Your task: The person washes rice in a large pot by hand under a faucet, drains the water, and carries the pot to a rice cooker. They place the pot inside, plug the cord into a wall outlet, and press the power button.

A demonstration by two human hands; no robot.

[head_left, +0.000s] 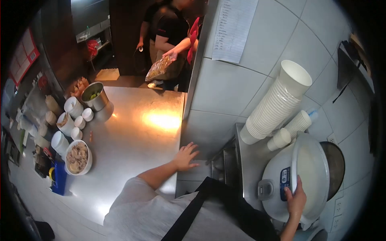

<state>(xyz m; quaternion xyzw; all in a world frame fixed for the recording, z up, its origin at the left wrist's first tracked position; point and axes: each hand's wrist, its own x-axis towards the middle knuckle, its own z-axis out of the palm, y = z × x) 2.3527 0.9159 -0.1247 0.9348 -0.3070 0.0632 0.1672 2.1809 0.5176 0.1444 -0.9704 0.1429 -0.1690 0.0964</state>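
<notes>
My left hand (187,156) is held out just past the right edge of the steel counter (128,132), with its fingers spread and nothing in it. On the right, my right hand (295,197) is against a large pale rice cooker (273,166). Its thumb lies by the dark blue label (285,183) and its fingers curl at the cooker's rim. A grey latch (265,189) sticks out of the cooker's side. The pale round surface inside the rim shows, but I cannot make out whether it is a lid or contents.
Tall stacked paper tubs (273,108) and smaller cups (299,122) stand beside the cooker. Left on the counter are a bowl of meat (78,157), a metal pot (95,96), white bowls (60,142) and a blue box (59,178). Beyond, people (169,38) hold a filled plastic bag (158,69).
</notes>
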